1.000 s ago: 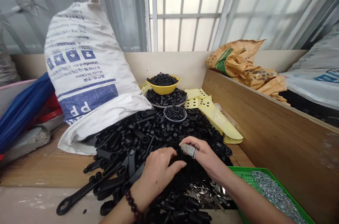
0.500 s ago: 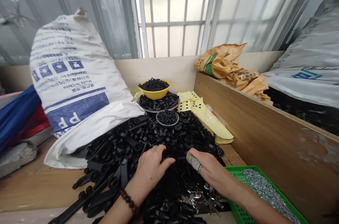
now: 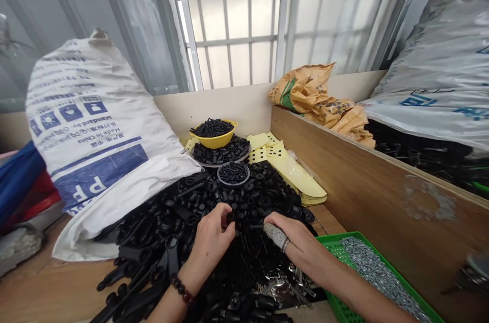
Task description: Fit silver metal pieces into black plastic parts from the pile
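Observation:
My left hand (image 3: 213, 234), wearing a dark bead bracelet, is curled above a heap of black plastic parts (image 3: 183, 211). Between its thumb and forefinger is a small black plastic part (image 3: 230, 218), whose shape I cannot make out. Opposite it, my right hand (image 3: 292, 241) pinches a thin black screw-like piece (image 3: 256, 226) pointing toward the left hand. Grey wrapping covers one finger of the right hand. Below the hands lie thin black pieces and shiny metal clips (image 3: 284, 285).
A yellow bowl (image 3: 214, 140) and a small clear bowl (image 3: 234, 184) hold black pieces. Yellow cards (image 3: 298, 175) lie beside a wooden partition (image 3: 344, 160). A green basket (image 3: 336, 307) of metal pieces is at the right; a white sack (image 3: 91, 109) leans at the left.
The view has shifted slightly to the right, so the surroundings appear further left. My hands stay facing each other above the heap, with the left fingers now curled more closely.

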`<state>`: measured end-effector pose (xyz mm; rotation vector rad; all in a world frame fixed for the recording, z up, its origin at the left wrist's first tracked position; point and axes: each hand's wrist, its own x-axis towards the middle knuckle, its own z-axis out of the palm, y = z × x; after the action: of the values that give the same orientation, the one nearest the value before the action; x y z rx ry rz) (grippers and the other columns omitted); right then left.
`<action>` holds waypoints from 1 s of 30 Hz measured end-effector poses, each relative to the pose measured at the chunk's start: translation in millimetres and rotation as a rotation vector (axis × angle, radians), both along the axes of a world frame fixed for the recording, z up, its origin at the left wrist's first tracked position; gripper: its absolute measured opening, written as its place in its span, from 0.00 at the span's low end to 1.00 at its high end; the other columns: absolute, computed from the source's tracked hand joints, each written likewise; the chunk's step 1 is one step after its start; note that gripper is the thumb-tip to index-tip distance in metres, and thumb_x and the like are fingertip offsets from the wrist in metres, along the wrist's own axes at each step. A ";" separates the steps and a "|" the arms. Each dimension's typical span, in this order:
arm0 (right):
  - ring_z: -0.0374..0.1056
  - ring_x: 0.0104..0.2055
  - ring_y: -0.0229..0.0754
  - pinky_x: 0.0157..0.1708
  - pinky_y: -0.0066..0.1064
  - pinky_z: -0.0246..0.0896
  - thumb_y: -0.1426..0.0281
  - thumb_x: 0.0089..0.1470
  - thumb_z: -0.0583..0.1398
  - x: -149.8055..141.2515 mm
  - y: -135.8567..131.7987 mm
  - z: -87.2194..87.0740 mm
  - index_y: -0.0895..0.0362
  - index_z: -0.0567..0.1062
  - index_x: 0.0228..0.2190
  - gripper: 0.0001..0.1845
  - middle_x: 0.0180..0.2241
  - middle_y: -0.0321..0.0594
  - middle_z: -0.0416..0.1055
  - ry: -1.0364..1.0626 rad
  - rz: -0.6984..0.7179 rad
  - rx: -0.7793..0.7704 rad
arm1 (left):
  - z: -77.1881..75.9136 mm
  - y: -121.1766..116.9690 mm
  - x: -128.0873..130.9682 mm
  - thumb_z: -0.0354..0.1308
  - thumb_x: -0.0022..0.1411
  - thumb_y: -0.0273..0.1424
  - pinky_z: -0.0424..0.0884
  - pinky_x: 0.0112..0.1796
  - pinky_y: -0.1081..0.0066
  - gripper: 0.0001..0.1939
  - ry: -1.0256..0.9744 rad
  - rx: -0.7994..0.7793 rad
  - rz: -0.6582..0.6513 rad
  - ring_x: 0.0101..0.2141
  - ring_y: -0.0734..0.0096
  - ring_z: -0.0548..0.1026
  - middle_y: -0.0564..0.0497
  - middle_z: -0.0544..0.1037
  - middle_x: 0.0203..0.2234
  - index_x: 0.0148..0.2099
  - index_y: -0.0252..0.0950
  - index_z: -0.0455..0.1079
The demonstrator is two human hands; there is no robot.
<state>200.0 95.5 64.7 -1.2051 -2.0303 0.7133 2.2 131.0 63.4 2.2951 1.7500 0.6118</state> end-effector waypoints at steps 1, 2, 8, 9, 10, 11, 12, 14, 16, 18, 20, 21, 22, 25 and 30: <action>0.61 0.30 0.39 0.31 0.28 0.53 0.75 0.59 0.46 0.2 -2.3 2.4 0.55 0.63 0.29 0.09 0.27 0.34 0.64 0.021 0.001 0.010 | 0.9 -7.1 -0.8 0.52 0.56 0.22 0.69 0.30 0.75 0.11 -0.038 -0.002 -0.011 0.29 0.70 0.75 0.53 0.75 0.28 0.42 0.36 0.63; 0.61 0.30 0.39 0.31 0.28 0.54 0.76 0.58 0.46 0.2 -5.0 4.5 0.55 0.63 0.30 0.09 0.28 0.34 0.64 0.031 0.006 0.020 | 1.4 -14.8 -1.3 0.51 0.56 0.23 0.69 0.29 0.76 0.11 -0.085 -0.007 -0.036 0.28 0.72 0.74 0.53 0.75 0.29 0.43 0.36 0.63; 0.60 0.33 0.43 0.32 0.31 0.54 0.85 0.46 0.47 -1.9 -22.5 4.6 0.56 0.64 0.33 0.15 0.31 0.39 0.65 -0.209 0.084 0.218 | 0.1 -54.1 -1.0 0.49 0.53 0.18 0.70 0.29 0.75 0.15 -0.341 0.126 -0.313 0.26 0.74 0.72 0.53 0.72 0.31 0.41 0.38 0.65; 0.60 0.33 0.44 0.32 0.32 0.54 0.85 0.44 0.48 -2.0 -25.2 2.7 0.57 0.65 0.32 0.16 0.31 0.41 0.65 -0.258 0.091 0.277 | 0.0 -57.3 -0.9 0.49 0.52 0.18 0.69 0.29 0.75 0.15 -0.348 0.136 -0.328 0.26 0.74 0.71 0.53 0.72 0.32 0.41 0.38 0.66; 0.59 0.33 0.44 0.32 0.33 0.54 0.86 0.43 0.48 -1.9 -27.8 0.7 0.57 0.65 0.32 0.16 0.31 0.41 0.65 -0.298 0.096 0.336 | 0.1 -59.7 -0.8 0.50 0.52 0.17 0.69 0.29 0.75 0.16 -0.363 0.128 -0.334 0.26 0.74 0.71 0.52 0.72 0.32 0.42 0.37 0.67; 0.58 0.32 0.44 0.31 0.33 0.53 0.86 0.43 0.48 -1.6 -30.5 -1.3 0.57 0.65 0.31 0.16 0.30 0.42 0.65 -0.332 0.100 0.395 | 0.3 -61.9 -0.6 0.50 0.51 0.17 0.69 0.28 0.75 0.17 -0.387 0.111 -0.335 0.26 0.73 0.71 0.52 0.72 0.32 0.43 0.37 0.68; 0.57 0.31 0.45 0.31 0.34 0.53 0.85 0.44 0.48 -1.0 -33.4 -3.2 0.57 0.65 0.30 0.15 0.30 0.41 0.64 -0.365 0.103 0.447 | 0.3 -64.3 0.0 0.51 0.51 0.17 0.68 0.28 0.75 0.18 -0.416 0.086 -0.336 0.26 0.73 0.70 0.51 0.72 0.32 0.43 0.36 0.69; 0.56 0.30 0.45 0.31 0.35 0.53 0.85 0.45 0.47 0.6 -40.1 -6.7 0.57 0.65 0.30 0.14 0.29 0.41 0.64 -0.407 0.123 0.511 | -0.5 -70.8 1.8 0.52 0.51 0.17 0.68 0.28 0.75 0.18 -0.487 0.017 -0.345 0.26 0.73 0.70 0.51 0.72 0.30 0.42 0.36 0.72; 0.58 0.32 0.45 0.33 0.36 0.54 0.84 0.47 0.46 2.3 -48.7 -10.6 0.57 0.66 0.33 0.16 0.30 0.41 0.65 -0.404 0.173 0.502 | -4.1 -80.7 4.0 0.53 0.51 0.17 0.66 0.28 0.76 0.16 -0.572 -0.061 -0.361 0.26 0.73 0.69 0.51 0.71 0.29 0.40 0.36 0.74; 0.60 0.33 0.45 0.35 0.35 0.56 0.83 0.49 0.46 3.8 -58.5 -15.6 0.56 0.66 0.35 0.16 0.31 0.41 0.66 -0.349 0.223 0.462 | -11.8 -92.6 5.6 0.55 0.51 0.19 0.65 0.27 0.76 0.14 -0.659 -0.133 -0.380 0.26 0.73 0.68 0.51 0.71 0.28 0.40 0.36 0.75; 0.62 0.32 0.44 0.34 0.34 0.58 0.81 0.51 0.47 4.8 -68.0 -21.7 0.55 0.66 0.35 0.14 0.30 0.40 0.67 -0.265 0.213 0.453 | -22.5 -104.3 6.1 0.57 0.53 0.23 0.64 0.26 0.76 0.13 -0.726 -0.185 -0.402 0.25 0.73 0.68 0.51 0.72 0.27 0.42 0.35 0.75; 0.63 0.30 0.43 0.33 0.33 0.59 0.80 0.51 0.47 5.1 -72.1 -24.7 0.54 0.66 0.34 0.13 0.28 0.40 0.68 -0.226 0.199 0.458 | -28.0 -109.2 6.1 0.57 0.55 0.25 0.63 0.26 0.76 0.12 -0.743 -0.206 -0.405 0.24 0.73 0.67 0.51 0.72 0.26 0.43 0.35 0.75; 0.65 0.29 0.43 0.32 0.32 0.60 0.80 0.51 0.48 5.3 -75.6 -27.3 0.54 0.66 0.33 0.12 0.28 0.40 0.68 -0.199 0.190 0.457 | -33.2 -113.2 5.9 0.57 0.56 0.28 0.63 0.25 0.76 0.12 -0.745 -0.219 -0.401 0.24 0.72 0.67 0.51 0.71 0.25 0.43 0.35 0.75; 0.69 0.34 0.45 0.36 0.32 0.63 0.79 0.50 0.50 5.4 -82.1 -32.8 0.55 0.67 0.40 0.16 0.32 0.42 0.72 -0.187 0.206 0.391 | -42.9 -120.0 5.4 0.56 0.59 0.38 0.62 0.26 0.75 0.15 -0.749 -0.209 -0.359 0.24 0.70 0.68 0.50 0.72 0.24 0.43 0.34 0.76; 0.69 0.42 0.47 0.41 0.34 0.65 0.80 0.48 0.50 4.0 -83.8 -37.2 0.57 0.67 0.44 0.21 0.39 0.46 0.72 -0.236 0.288 0.301 | -42.1 -123.5 5.2 0.55 0.60 0.45 0.63 0.25 0.74 0.21 -0.776 -0.175 -0.294 0.24 0.71 0.68 0.50 0.73 0.24 0.41 0.34 0.77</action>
<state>204.0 11.7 27.5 -0.8652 -2.4367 0.3865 7.4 7.5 21.3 1.7774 1.0325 1.0496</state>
